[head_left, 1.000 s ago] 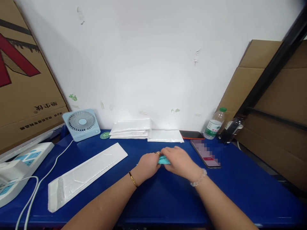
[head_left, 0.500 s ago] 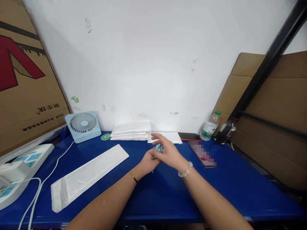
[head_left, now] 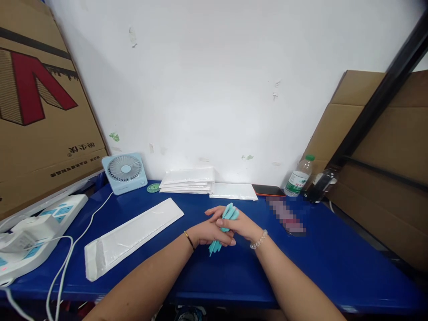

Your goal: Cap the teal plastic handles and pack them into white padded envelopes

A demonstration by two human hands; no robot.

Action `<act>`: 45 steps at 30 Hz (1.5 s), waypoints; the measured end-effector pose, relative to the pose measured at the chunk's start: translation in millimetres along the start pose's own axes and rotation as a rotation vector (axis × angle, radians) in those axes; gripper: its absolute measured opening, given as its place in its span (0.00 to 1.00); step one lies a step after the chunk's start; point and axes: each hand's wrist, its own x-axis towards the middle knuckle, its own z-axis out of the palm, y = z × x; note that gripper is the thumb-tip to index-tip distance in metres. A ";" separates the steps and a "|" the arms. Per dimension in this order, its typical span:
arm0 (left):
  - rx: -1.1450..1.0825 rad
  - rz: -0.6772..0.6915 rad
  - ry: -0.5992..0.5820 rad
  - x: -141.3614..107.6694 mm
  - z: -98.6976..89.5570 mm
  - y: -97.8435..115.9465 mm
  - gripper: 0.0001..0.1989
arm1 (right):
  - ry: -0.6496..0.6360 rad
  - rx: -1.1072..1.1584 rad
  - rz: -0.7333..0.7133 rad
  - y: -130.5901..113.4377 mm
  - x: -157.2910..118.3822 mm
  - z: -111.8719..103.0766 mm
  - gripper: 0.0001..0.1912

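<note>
A bundle of slim turquoise sticks with wider, rounded upper ends (head_left: 230, 212) is held slantwise between my two hands, above the blue table. My right hand (head_left: 242, 224) is closed around its upper part, thumb across the front. Lower down, my left hand (head_left: 209, 232) wraps the bundle, its fingers reaching right against my right hand. The sticks' thin ends poke out below the left fingers. The fingers cover the bundle's middle. A long white padded envelope (head_left: 135, 238) lies flat to the left of my hands.
Along the wall stand a light blue fan (head_left: 124, 173), a stack of white envelopes (head_left: 187, 180), another white envelope (head_left: 233, 191), a dark phone (head_left: 270, 191) and two bottles, one green-capped (head_left: 298, 177). A power strip (head_left: 63, 218) with cables occupies the left; a blurred phone-like item (head_left: 287, 216) lies right.
My hands have turned and come slightly lower, so more of the turquoise bundle shows above and below the fingers. My right hand has closed around its upper part. The view has shifted slightly.
</note>
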 end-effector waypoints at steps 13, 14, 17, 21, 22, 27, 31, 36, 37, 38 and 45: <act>0.740 -0.817 0.861 -132.3 -156.8 -34.6 0.35 | 0.509 -0.027 -0.015 32.1 11.5 -38.2 0.14; 0.703 -0.821 0.836 -139.4 -157.8 -35.9 0.31 | 0.491 -0.038 -0.002 34.5 12.5 -36.3 0.14; 0.512 -0.694 0.834 -143.6 -146.6 -29.5 0.19 | 0.475 0.034 -0.015 32.6 12.3 -31.6 0.15; -0.209 -0.196 1.102 -112.0 -117.8 -8.0 0.15 | 0.477 0.177 -0.012 17.5 5.9 -31.8 0.18; -0.391 -0.002 1.178 -99.3 -110.5 -2.8 0.12 | 0.482 0.192 -0.001 14.1 4.1 -32.2 0.19; -1.003 0.534 1.385 -41.4 -77.7 7.0 0.11 | 0.487 0.154 0.063 12.0 2.6 -30.9 0.23; -1.073 0.373 1.378 -33.5 -55.5 -0.6 0.14 | 0.597 0.090 0.122 19.1 6.7 -30.5 0.18; 0.040 0.171 1.763 -64.9 -34.4 6.8 0.45 | 0.563 0.090 0.136 9.1 1.3 -37.6 0.13; 0.356 0.159 1.644 -68.9 -31.0 11.5 0.54 | 0.532 0.092 0.140 5.4 -1.1 -39.4 0.13; 0.626 0.152 1.450 -70.2 -27.8 16.3 0.62 | 0.495 0.094 0.144 1.9 -3.4 -41.0 0.12; 1.230 0.066 0.723 -35.1 -16.8 31.1 0.63 | 0.366 0.126 0.157 -2.9 -11.1 -49.4 0.14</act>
